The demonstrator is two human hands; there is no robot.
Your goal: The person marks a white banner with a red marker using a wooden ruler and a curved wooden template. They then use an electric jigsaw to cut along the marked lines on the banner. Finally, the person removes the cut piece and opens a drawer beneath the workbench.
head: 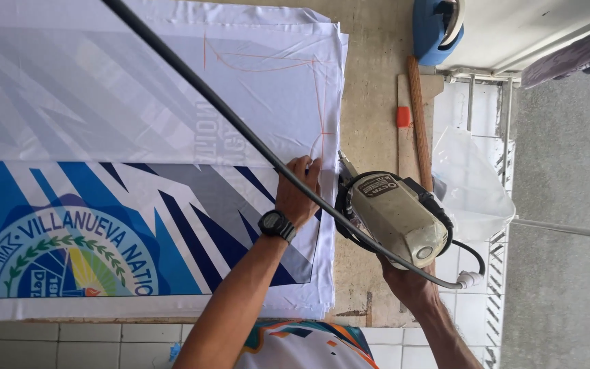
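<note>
Head view: the left hand (297,195), with a black digital wristwatch (276,225) on its wrist, lies flat near the middle of the frame on a stack of white printed fabric with blue, navy and grey angular shapes (138,157), its fingers (306,169) stretched out and close together, pressing on the cloth just inside its right edge and holding nothing. Thin orange marking lines (319,102) run over the white part of the fabric above the fingertips. Just right of that hand stands a beige and black electric fabric cutting machine (394,215), touching the fabric's edge at its upper left tip. The right hand (408,280) sits below and behind the machine in the lower right of the frame, mostly hidden by the machine's body; it grips the machine from underneath, though how its fingers close cannot be told. A thick black power cable (227,113) crosses diagonally from the top of the frame, passes over the left hand and ends at a white plug (469,279) by the machine. The fabric rests on a tan surface (370,82), where a long wooden ruler with an orange tab (416,116) lies right of the cloth. A clear plastic bag (469,181) hangs at the right, and a blue object (435,27) sits at the top
</note>
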